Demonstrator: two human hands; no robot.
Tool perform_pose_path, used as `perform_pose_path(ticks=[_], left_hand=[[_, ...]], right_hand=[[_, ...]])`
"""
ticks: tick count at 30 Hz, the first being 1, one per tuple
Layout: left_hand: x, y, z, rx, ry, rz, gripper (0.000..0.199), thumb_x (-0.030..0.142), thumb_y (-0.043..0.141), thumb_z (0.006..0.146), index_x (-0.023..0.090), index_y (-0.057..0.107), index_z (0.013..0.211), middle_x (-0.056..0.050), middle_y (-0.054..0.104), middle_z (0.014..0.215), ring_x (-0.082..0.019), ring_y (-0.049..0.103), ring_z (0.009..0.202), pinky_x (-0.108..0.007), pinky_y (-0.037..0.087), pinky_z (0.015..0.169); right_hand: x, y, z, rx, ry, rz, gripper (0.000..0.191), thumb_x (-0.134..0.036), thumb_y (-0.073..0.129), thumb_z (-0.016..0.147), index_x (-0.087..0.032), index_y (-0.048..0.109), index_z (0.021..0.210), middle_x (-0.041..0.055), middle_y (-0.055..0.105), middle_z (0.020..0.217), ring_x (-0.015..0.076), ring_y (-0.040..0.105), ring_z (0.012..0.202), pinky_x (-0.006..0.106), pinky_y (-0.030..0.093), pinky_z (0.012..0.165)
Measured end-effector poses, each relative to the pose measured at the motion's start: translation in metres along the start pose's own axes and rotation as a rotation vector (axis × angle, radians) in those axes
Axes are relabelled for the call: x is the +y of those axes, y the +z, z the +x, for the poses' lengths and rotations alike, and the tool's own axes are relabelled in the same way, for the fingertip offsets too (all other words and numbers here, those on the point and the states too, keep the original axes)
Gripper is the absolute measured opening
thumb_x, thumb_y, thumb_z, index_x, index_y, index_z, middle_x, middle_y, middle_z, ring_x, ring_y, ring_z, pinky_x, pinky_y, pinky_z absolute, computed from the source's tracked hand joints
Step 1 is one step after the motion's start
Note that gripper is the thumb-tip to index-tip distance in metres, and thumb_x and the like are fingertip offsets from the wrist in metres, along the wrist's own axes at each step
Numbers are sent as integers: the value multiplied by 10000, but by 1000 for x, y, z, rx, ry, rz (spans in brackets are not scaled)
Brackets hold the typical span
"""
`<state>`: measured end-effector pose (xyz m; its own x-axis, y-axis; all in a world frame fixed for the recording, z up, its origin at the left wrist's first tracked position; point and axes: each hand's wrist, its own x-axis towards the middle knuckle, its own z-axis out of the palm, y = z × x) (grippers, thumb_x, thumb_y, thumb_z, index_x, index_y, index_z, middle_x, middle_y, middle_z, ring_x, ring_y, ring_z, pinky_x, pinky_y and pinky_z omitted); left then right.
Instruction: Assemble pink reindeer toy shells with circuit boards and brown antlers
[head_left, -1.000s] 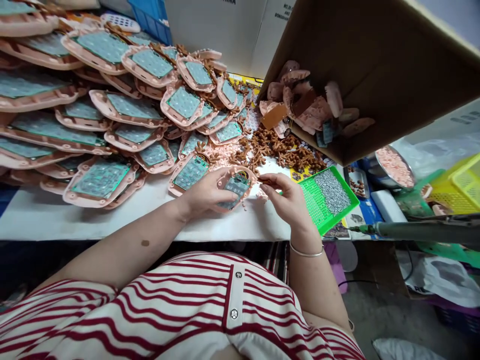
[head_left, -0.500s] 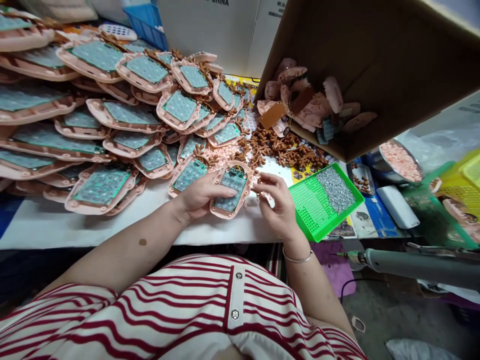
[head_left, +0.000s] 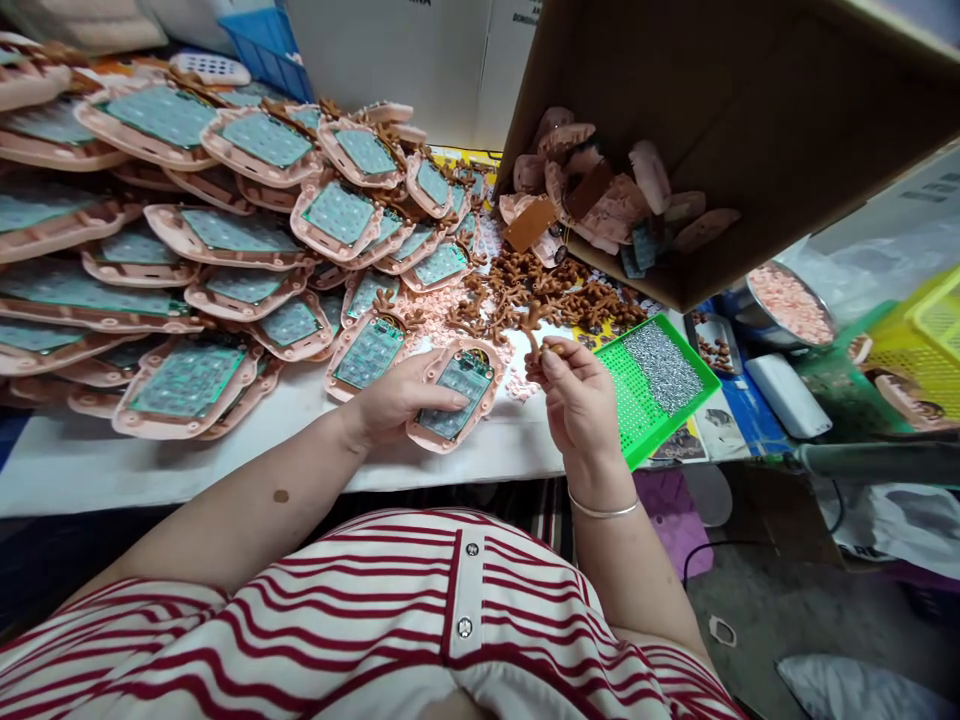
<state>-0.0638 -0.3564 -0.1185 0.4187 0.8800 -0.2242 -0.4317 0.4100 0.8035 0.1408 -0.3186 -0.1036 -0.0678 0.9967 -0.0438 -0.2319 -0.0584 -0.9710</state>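
Observation:
My left hand (head_left: 397,398) grips a pink shell with a circuit board (head_left: 463,385), its thumb lying across the board. To the right, my right hand (head_left: 581,395) pinches a brown antler-shaped piece (head_left: 534,335) upright between thumb and fingers, apart from the shell. Another pink shell with a board (head_left: 367,352) lies on the table just beyond my left hand. A pile of brown antler pieces (head_left: 517,290) spreads behind both hands, with small pink pieces (head_left: 431,315) beside it.
Many board-filled shells (head_left: 247,235) are stacked at the left. A green tray (head_left: 634,375) of small metal parts sits right of my right hand. Behind it, an open cardboard box (head_left: 720,130) holds pink parts. A bowl of pink pieces (head_left: 791,310) and a yellow basket (head_left: 926,340) stand farther right.
My right hand has moved right, away from the shell, and now holds a brown antler piece. The held shell has tilted and shifted slightly down and left. The view has shifted a little.

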Motion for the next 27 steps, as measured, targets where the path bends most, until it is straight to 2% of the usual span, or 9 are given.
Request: perform_pose_path(ticks=[7,14,17,19,22,23,25,27], left_hand=[[-1,0,2,-43,15,58,450,180,779,664,129,638,1088,-85,715,937,-226,682,852,-333,519,803],[-1,0,3,36,28,172,455,155,764,652,125,646,1090,-86,731,964,-226,677,870,-319,495,801],[-2,-1,2,-14,7,152,378,171,751,662,117,673,1028,-88,727,907,-211,667,817,-294,490,742],[-2,-2,2,-56,-13,106,346,185,752,659,111,678,989,-90,720,866,-202,657,768,-281,485,696],[-2,-2,1,-87,-29,28,361,188,754,648,110,675,991,-94,718,854,-195,650,725,-276,484,661],[-1,-2,1,-85,-31,22,364,187,755,647,111,674,994,-93,719,854,-194,649,720,-275,483,656],[-2,0,1,-47,-10,49,402,173,766,641,122,670,1029,-83,723,860,-201,655,745,-277,487,673],[-2,2,1,12,35,96,462,157,778,637,135,662,1083,-74,730,889,-211,662,796,-291,495,721]], right_hand=[[7,12,-3,-82,78,-39,276,-397,853,656,-260,740,868,-3,736,909,127,641,794,335,558,826],[20,11,-3,-108,-57,-173,272,-373,829,708,-278,729,942,-11,719,926,130,638,834,324,544,857],[22,7,-2,-123,-52,-215,280,-420,798,736,-264,708,950,1,709,918,145,633,820,339,553,822],[23,5,-3,-127,-125,-267,259,-430,761,772,-264,696,960,8,698,909,153,629,823,348,549,813],[23,5,-7,-98,-359,-445,196,-402,720,812,-274,697,959,23,682,894,173,616,848,377,531,842],[24,6,-8,-85,-389,-470,185,-396,717,814,-276,697,952,25,679,890,176,613,848,379,527,843],[26,8,-8,-65,-302,-394,194,-403,727,799,-273,689,938,19,677,887,166,610,824,362,529,817],[29,10,-6,-53,-117,-218,228,-418,753,766,-262,676,914,1,670,875,139,598,773,322,528,769]])
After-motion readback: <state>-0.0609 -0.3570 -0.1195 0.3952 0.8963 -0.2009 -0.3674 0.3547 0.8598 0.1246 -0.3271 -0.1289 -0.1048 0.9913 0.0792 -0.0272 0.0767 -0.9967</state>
